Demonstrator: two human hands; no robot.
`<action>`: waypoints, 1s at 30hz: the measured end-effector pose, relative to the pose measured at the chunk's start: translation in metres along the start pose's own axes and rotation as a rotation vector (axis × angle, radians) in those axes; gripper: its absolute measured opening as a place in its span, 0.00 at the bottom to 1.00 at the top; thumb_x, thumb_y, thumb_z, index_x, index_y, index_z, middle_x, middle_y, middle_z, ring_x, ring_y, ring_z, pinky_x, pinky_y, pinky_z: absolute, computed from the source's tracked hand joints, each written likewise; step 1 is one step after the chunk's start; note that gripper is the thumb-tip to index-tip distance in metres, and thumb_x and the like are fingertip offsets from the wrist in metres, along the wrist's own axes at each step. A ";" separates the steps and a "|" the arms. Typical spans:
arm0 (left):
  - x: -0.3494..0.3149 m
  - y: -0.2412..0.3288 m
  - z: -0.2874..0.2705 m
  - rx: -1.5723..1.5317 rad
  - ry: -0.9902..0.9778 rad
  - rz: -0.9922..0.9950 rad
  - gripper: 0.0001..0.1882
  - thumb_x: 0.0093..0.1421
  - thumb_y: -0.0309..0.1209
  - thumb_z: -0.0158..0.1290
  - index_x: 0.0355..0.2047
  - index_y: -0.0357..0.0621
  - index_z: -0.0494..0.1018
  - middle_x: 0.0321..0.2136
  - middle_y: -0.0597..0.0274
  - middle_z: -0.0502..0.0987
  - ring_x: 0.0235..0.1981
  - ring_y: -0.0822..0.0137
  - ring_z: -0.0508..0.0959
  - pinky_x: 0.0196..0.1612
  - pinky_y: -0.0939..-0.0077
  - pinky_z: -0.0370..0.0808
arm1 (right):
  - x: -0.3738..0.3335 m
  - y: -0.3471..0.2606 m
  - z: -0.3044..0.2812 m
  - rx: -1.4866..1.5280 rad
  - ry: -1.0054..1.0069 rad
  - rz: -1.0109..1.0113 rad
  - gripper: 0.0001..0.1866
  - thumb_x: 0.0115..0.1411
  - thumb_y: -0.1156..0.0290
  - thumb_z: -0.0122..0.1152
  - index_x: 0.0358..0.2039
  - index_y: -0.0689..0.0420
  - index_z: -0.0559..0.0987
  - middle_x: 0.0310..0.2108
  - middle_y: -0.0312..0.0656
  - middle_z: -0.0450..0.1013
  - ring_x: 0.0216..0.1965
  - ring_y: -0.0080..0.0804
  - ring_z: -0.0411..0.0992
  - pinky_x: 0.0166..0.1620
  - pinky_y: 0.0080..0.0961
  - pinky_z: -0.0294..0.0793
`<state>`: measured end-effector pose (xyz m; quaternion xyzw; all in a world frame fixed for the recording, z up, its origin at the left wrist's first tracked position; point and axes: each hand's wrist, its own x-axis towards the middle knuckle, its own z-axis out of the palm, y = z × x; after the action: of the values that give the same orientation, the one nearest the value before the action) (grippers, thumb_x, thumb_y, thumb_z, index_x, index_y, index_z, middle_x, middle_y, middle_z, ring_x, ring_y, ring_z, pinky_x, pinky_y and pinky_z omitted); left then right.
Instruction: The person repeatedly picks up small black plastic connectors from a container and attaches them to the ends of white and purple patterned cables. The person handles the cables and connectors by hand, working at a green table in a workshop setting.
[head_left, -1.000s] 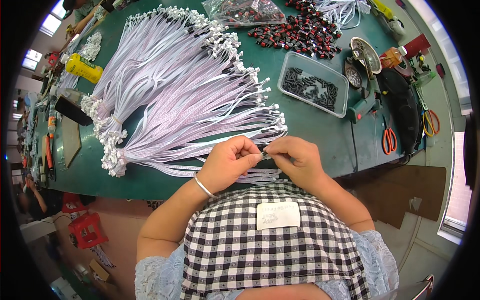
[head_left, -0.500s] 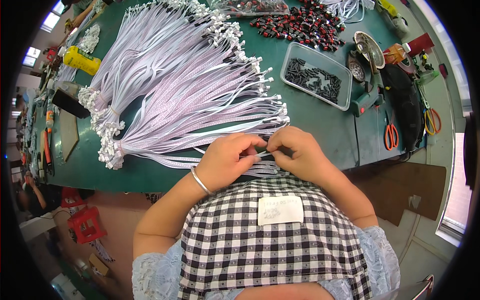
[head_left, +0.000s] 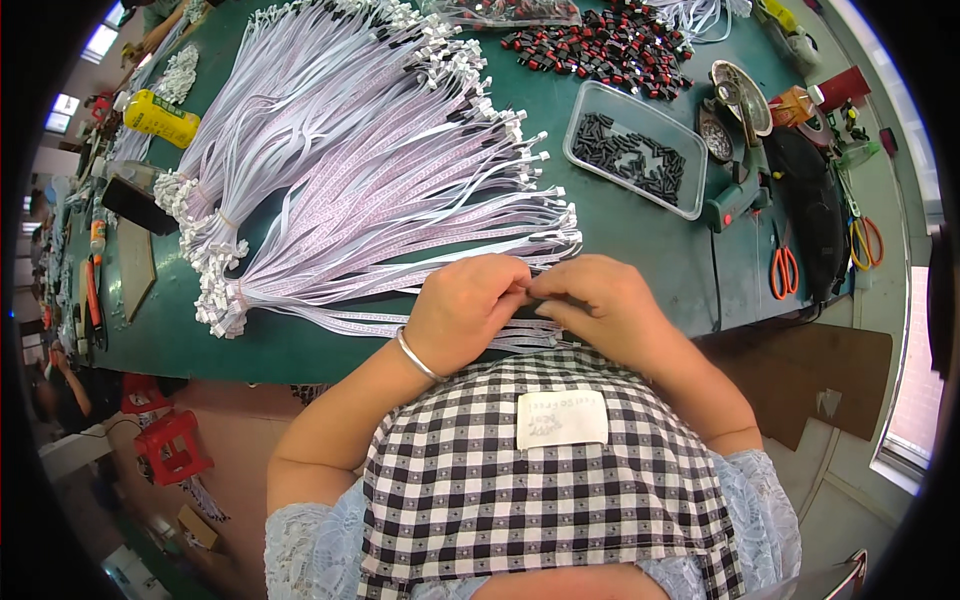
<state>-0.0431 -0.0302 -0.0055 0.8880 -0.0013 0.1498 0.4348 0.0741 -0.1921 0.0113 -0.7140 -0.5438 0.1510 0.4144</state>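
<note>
My left hand, with a silver bangle at the wrist, is closed in a pinch at the table's front edge. The end of a flat white cable showed at its fingertips a moment earlier; now the fingers mostly hide it. Against those fingertips, my right hand is also closed, its thumb and forefinger pressed together on something too small to make out. Beneath and beyond both hands fans a large bundle of flat white and pinkish cables with white connectors at the gathered end. Several cable ends lie under my hands.
A clear plastic box of short black tubes stands to the right. Past it lie a green glue gun, orange-handled scissors and a metal dish. Red-and-black parts are heaped behind. A yellow bottle lies at left.
Both hands have come closer together, fingertips now meeting. My left hand has turned and shifted slightly right, covering the white strands that showed between the hands.
</note>
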 end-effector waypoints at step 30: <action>0.000 0.016 -0.002 0.064 -0.129 0.046 0.07 0.51 0.22 0.54 0.32 0.41 0.73 0.29 0.58 0.72 0.29 0.62 0.74 0.32 0.75 0.72 | 0.049 0.121 -0.100 -0.551 0.033 0.045 0.07 0.49 0.78 0.56 0.31 0.62 0.76 0.30 0.48 0.72 0.35 0.47 0.71 0.38 0.35 0.70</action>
<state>-0.0456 -0.0392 0.0082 0.9089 -0.0450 0.1021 0.4018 0.2375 -0.1983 -0.0071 -0.8140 -0.5416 -0.0053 0.2099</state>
